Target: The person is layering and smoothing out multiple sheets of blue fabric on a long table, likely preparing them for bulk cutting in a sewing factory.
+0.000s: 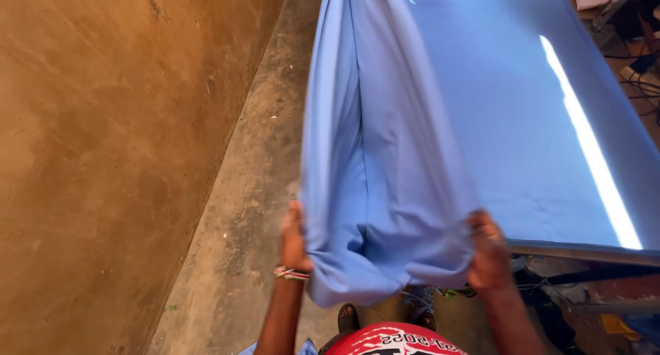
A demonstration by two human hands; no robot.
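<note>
Head view: blue cloth gripped at the table's near edge

Head camera shows both hands closed on a light blue cloth (399,190): the left hand (294,239) pinches its hanging fold, the right hand (489,252) clamps it by the table (584,250) near edge. Most cloth lies spread over the tabletop, the rest drooping toward the concrete floor (247,211). No containers are visible

The blue fabric (412,142) hides both hands' fingers and runs off the top edge.
</note>
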